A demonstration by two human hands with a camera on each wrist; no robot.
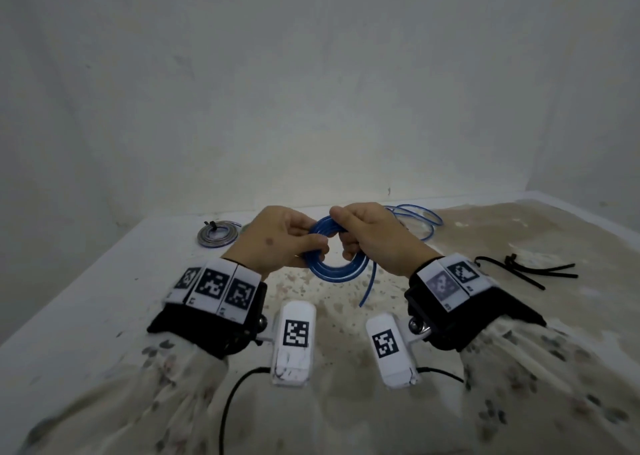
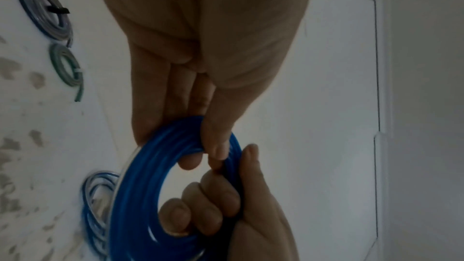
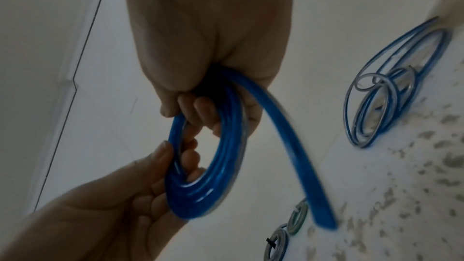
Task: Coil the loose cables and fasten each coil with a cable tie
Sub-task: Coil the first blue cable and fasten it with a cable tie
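A blue cable coil (image 1: 334, 269) hangs above the table between my hands. My left hand (image 1: 306, 243) pinches its left side between thumb and fingers. In the left wrist view the thumb lies over the turns of the coil (image 2: 140, 176). My right hand (image 1: 348, 241) grips the coil's top right with its fingers curled through the ring (image 3: 226, 156). A loose blue tail (image 3: 296, 156) runs out of the right fist and hangs down toward the table. Several black cable ties (image 1: 530, 271) lie on the table to the right of my right wrist.
A loose blue and clear cable (image 1: 422, 219) lies in loops behind my right hand. A grey coil (image 1: 217, 235) fastened with a black tie rests at the back left, with a small green coil (image 2: 65, 68) beside it. A wall bounds the speckled table (image 1: 450, 316) at the back.
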